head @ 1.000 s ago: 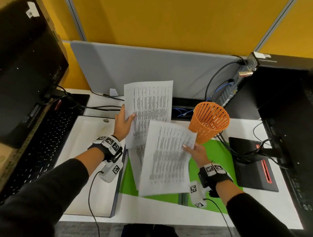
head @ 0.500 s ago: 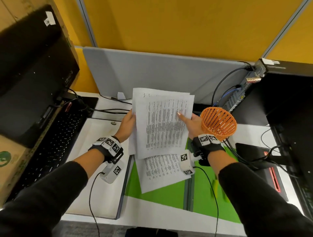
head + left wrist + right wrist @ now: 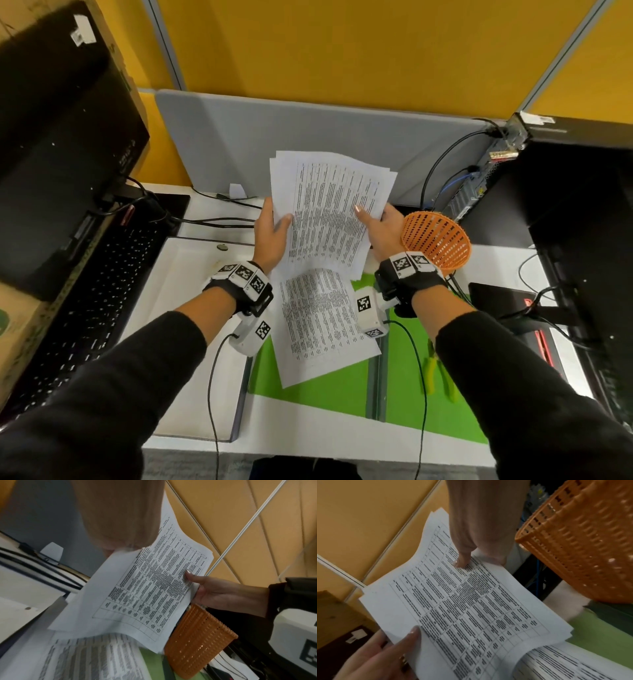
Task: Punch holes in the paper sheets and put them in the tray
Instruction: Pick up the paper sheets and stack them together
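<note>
We are pinching the sheets (image 3: 329, 212) by both side edges, left hand (image 3: 272, 233) and right hand (image 3: 382, 233); light, limp, sagging below our thumbs.

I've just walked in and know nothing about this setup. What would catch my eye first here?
Most striking is the fanned sheaf of white printed paper sheets held up over the middle of the desk, the left hand and right hand each gripping a side edge. Just right of it stands a bright orange perforated plastic basket. Below, another printed sheet lies on a vivid green mat.
</note>
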Demonstrator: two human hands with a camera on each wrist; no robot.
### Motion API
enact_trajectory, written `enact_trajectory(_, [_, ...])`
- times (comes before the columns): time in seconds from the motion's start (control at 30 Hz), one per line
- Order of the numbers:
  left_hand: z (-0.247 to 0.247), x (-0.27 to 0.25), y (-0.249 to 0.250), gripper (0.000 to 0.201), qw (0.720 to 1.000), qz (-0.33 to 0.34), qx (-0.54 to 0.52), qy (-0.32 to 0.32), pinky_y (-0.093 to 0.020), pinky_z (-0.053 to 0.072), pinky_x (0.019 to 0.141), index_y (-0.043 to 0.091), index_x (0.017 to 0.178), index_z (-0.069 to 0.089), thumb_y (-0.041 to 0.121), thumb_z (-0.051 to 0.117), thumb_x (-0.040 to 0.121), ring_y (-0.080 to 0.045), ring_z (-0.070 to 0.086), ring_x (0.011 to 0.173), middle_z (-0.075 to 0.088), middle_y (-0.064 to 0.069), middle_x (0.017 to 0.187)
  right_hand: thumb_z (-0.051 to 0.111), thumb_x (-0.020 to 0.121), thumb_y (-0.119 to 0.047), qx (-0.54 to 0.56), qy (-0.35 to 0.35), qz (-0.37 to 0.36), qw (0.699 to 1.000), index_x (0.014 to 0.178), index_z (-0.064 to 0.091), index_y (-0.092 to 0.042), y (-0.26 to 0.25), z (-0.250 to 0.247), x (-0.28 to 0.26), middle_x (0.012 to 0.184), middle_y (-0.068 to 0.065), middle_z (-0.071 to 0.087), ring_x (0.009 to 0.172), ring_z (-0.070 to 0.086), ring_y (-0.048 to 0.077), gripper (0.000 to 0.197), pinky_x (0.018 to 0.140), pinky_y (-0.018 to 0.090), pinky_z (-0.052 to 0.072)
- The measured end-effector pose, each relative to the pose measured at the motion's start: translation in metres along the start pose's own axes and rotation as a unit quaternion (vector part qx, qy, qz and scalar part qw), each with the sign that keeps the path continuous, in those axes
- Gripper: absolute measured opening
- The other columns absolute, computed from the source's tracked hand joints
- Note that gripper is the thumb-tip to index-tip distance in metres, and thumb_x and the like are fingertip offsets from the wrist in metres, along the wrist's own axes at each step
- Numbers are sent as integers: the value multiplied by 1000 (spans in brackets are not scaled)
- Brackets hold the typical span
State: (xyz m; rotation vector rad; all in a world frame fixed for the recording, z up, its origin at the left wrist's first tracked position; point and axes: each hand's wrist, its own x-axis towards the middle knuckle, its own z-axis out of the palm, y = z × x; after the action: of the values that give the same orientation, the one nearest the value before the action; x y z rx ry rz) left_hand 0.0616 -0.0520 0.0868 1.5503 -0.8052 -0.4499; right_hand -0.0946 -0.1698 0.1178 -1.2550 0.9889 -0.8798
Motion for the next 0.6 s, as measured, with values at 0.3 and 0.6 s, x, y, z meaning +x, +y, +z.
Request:
enact_trajectory(0.3, [7,-26,-26,44,999,-34,-21,0,-3,48,83,-5,132,44,-5,57,90,-12,57,109,57,-4,120,62,82,2,-96,-29,29,995,121,53,0,53,-13,-11,123,19,60,112,59,30,39,94,45,50])
enact_trajectory(0.6, [-9,-21,-28,34,997,-73,17,-14,-40,52,94,-2,123,58,4,61,90,-20,65,100,66,-8,113,56,88,-1,-128,-34,8,991,120,56,-1,62,-12,-13,121,16,62,108,60,27,33,90,41,52])
